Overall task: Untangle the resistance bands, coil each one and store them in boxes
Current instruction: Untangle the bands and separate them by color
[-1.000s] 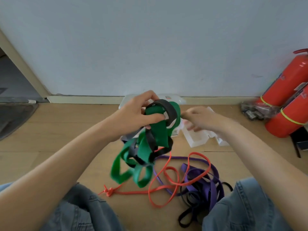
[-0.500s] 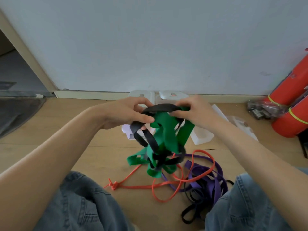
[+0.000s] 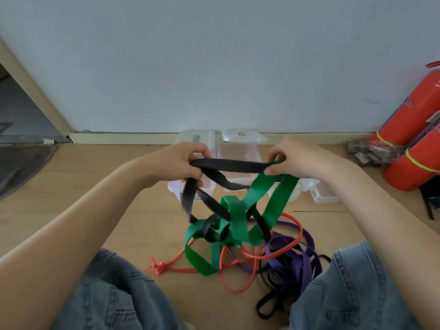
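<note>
Bands: the black band (image 3: pixel 228 165) is stretched between left hand (image 3: pixel 183 160) and right hand (image 3: pixel 295 158), both pinching it, above the floor (image 3: pixel 95 186). Best to slacken it, then feed it out through the green band (image 3: pixel 238 220) loops rather than pull.

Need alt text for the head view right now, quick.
Both hands, left hand and right hand, stretch a black band tangled with a green band above the floor. Orange band and purple band lie below; clear boxes behind.
</note>
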Motion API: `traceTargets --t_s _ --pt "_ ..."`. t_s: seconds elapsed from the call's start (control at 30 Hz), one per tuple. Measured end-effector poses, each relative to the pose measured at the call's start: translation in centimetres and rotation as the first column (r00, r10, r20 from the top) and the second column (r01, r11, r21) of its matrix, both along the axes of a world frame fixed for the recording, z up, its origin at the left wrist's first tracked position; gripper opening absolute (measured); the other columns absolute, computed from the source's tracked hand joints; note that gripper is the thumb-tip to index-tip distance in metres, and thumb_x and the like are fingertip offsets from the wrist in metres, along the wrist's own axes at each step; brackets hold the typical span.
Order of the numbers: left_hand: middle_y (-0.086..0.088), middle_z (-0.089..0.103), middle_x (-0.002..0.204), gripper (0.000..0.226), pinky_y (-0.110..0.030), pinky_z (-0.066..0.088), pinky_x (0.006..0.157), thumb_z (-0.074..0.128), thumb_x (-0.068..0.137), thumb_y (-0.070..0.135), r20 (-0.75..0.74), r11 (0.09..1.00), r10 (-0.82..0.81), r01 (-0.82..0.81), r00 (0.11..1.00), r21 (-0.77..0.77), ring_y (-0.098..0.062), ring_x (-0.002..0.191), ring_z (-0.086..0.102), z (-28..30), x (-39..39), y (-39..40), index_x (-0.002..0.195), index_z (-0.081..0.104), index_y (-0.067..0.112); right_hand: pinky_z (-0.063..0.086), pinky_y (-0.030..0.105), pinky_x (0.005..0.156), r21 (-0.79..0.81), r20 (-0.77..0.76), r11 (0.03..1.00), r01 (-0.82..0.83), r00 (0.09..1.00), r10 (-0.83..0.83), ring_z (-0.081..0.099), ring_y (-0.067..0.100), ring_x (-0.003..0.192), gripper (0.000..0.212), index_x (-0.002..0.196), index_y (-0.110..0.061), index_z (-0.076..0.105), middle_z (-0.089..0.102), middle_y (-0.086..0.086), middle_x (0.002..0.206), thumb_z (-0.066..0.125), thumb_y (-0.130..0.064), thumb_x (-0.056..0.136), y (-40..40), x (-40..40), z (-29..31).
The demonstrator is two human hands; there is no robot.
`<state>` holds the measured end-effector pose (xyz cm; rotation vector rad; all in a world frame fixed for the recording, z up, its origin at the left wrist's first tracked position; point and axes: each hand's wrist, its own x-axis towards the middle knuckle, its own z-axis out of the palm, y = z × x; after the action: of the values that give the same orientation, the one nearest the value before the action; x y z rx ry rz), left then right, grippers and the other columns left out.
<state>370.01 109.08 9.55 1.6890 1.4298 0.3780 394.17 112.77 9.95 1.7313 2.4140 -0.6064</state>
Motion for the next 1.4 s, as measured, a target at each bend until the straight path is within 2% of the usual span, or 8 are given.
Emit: traceTargets --t_s 0.23,0.47,0.6,0.83,0.9,1.0,1.17,1.4 --pt "-0.008 0.070 0.095 0.022 -0.032 0.053 0.088 0.060 0.084 -0.004 0.436 0.998 -0.061 0.068 0.898 0.000 -0.017 0.090 0.065 1.3 0.3 -0.5 0.085 0.065 0.018 0.026 0.020 0.103 -0.426 -0.261 0.879 -0.212 0.960 0.105 0.033 -0.001 0.129 0.077 0.139 -0.034 0.035 0.038 -0.014 0.145 0.073 -0.044 0.073 -1.5 -1.0 -0.3" --pt "-0.001 0.067 0.112 0.028 -0.024 0.054 0.079 0.061 0.086 0.004 0.470 0.981 0.150 -0.188 0.870 0.035 -0.010 0.097 0.065 -0.2 -0.3 0.8 0.109 0.061 0.021 0.054 0.026 0.078 -0.332 -0.780 0.937 -0.111 0.592 -0.206 0.070 0.015 0.084 0.014 0.099 -0.005 0.065 0.073 0.005 0.089 0.061 -0.012 0.087 -1.9 -3.3 -0.9" --pt "0.012 0.044 0.139 0.066 -0.031 0.035 0.106 0.070 0.081 0.028 0.292 0.977 -0.082 0.135 0.953 -0.165 -0.003 0.126 0.044 -4.2 1.5 -0.1 0.137 0.036 0.028 0.050 0.025 0.073 -0.348 -0.903 0.930 -0.120 0.311 -0.298 0.062 0.011 0.065 0.015 0.078 -0.009 0.061 0.064 -0.003 0.065 0.054 -0.012 0.091 -1.8 -3.4 0.4" --pt "-0.004 0.060 0.110 0.033 -0.031 0.050 0.084 0.060 0.088 0.030 0.068 0.998 -0.049 0.052 0.996 -0.042 -0.016 0.095 0.059 -5.3 2.7 -0.1 0.118 0.053 0.017 0.043 0.025 0.055 -0.420 -0.689 0.907 0.039 0.636 -0.346 0.040 0.015 0.048 0.030 0.052 -0.017 0.054 0.044 -0.002 0.049 0.052 -0.018 0.082 -1.1 -0.8 0.9" --pt "-0.007 0.063 0.105 0.030 -0.027 0.052 0.074 0.058 0.090 0.030 0.091 0.998 0.034 -0.030 0.995 -0.050 -0.020 0.092 0.062 -4.4 2.0 0.2 0.112 0.053 0.010 0.049 0.030 0.068 -0.355 -0.470 0.929 0.108 0.838 -0.277 0.053 0.016 0.062 0.011 0.076 -0.014 0.061 0.058 0.001 0.065 0.057 -0.021 0.083 -0.9 -0.2 0.4" --pt "-0.008 0.066 0.092 0.020 -0.023 0.055 0.065 0.058 0.090 0.026 0.245 0.975 0.215 -0.194 0.945 -0.106 -0.018 0.075 0.066 -2.9 1.6 0.5 0.096 0.053 0.007 0.041 0.033 0.099 -0.147 -0.127 0.986 0.082 0.987 -0.101 0.047 0.021 0.120 0.066 0.138 -0.014 0.035 0.046 0.008 0.137 0.066 -0.030 0.082 -1.0 -0.2 -1.0" --pt "-0.007 0.071 0.075 0.018 -0.021 0.056 0.057 0.051 0.094 0.015 0.601 0.904 0.428 -0.328 0.675 -0.276 -0.014 0.064 0.070 -0.4 1.7 0.9 0.087 0.062 0.002 0.044 0.012 0.083 -0.530 -0.560 0.827 -0.187 0.809 -0.176 0.052 -0.014 0.107 0.088 0.142 -0.041 0.021 0.055 -0.017 0.126 0.074 -0.040 0.072 -2.9 -2.0 -1.2" --pt "0.001 0.073 0.081 0.031 -0.024 0.055 0.068 0.048 0.095 0.036 0.756 0.917 0.395 -0.277 0.522 -0.288 -0.012 0.076 0.069 0.5 1.5 0.6 0.095 0.063 0.009 0.046 0.023 0.045 -0.183 -0.858 0.982 0.035 0.482 -0.177 0.052 0.013 0.041 0.031 0.110 -0.014 0.062 0.065 0.010 0.069 0.071 -0.012 0.080 -4.2 -5.6 -2.2"
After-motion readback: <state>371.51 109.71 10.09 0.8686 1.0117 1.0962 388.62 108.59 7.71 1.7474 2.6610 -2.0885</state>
